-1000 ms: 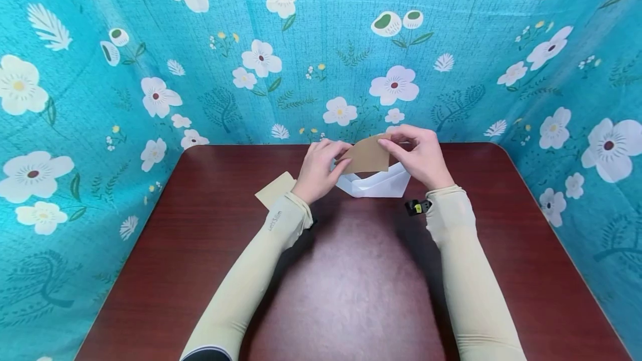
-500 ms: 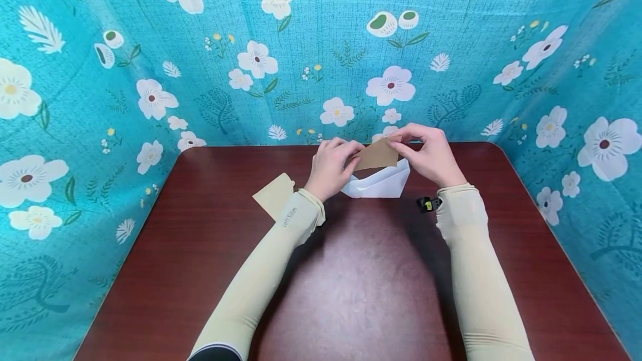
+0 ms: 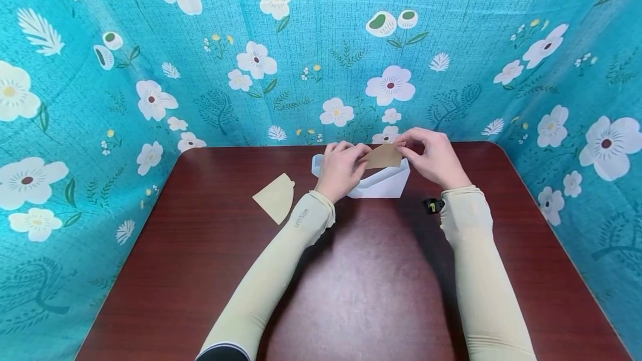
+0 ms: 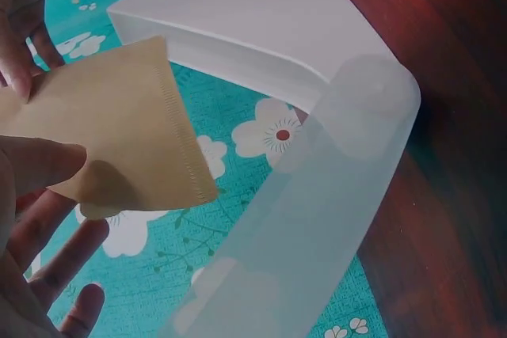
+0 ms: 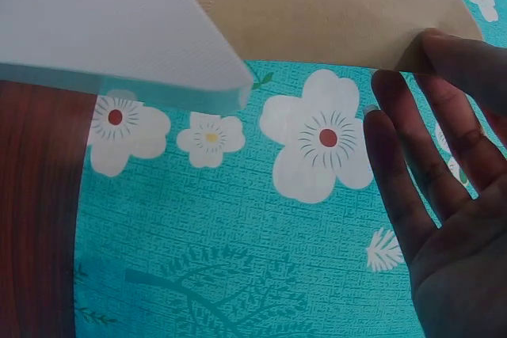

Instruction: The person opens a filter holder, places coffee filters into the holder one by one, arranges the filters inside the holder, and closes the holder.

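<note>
Both hands hold a brown paper coffee filter [image 3: 383, 156] between them, raised over a white plastic holder [image 3: 383, 185] at the table's far edge. My left hand [image 3: 341, 170] pinches the filter's left end, and my right hand [image 3: 435, 157] pinches the right end between thumb and fingers. A crimped seam runs along the filter's edge in the left wrist view. The holder's translucent lid [image 4: 293, 219] is swung out from one end. On the table left of my left hand lies another coffee filter [image 3: 277, 198], flat, with a rounded edge and small tab.
The dark red wooden table [image 3: 200, 272] has rounded far corners. A blue floral curtain [image 3: 301, 71] hangs behind it and along both sides.
Both hands have shifted right with the filter, which has come slightly lower over the holder. The filter on the table and the lid's end are now uncovered.
</note>
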Action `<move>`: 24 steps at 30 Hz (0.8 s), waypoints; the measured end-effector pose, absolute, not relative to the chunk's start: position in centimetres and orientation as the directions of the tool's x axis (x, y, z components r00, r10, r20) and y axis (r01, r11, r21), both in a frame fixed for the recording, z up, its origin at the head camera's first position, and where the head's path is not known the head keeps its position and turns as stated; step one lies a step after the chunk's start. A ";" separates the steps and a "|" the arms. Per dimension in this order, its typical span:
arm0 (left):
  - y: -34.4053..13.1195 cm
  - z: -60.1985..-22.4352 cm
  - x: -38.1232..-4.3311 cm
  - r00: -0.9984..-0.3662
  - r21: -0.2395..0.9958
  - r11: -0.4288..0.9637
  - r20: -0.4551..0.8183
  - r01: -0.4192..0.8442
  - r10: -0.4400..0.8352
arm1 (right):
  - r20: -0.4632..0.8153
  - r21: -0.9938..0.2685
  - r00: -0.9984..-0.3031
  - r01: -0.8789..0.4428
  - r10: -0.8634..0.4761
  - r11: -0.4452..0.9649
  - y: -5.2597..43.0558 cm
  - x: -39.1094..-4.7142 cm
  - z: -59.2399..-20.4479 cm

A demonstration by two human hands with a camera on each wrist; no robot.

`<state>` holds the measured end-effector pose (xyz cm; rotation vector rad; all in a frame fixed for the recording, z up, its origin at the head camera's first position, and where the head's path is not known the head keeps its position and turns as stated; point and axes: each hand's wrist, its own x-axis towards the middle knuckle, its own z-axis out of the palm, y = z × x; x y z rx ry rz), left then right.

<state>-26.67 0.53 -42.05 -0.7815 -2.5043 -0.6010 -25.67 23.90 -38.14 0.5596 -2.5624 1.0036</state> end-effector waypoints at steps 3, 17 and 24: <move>1.0 -42.2 -26.7 -0.747 0.255 0.760 0.521 0.598 0.414 | 0.438 -0.566 -0.865 -0.476 -0.244 0.673 24.0 -25.7 -38.3; 1.7 -43.2 -27.0 -0.756 0.217 0.782 0.496 0.584 0.427 | 0.441 -0.503 -0.838 -0.526 -0.320 0.685 24.0 -26.3 -39.3; 1.8 -43.5 -27.1 -0.760 0.200 0.791 0.486 0.578 0.433 | 0.411 -0.508 -0.856 -0.501 -0.313 0.701 24.1 -26.4 -40.0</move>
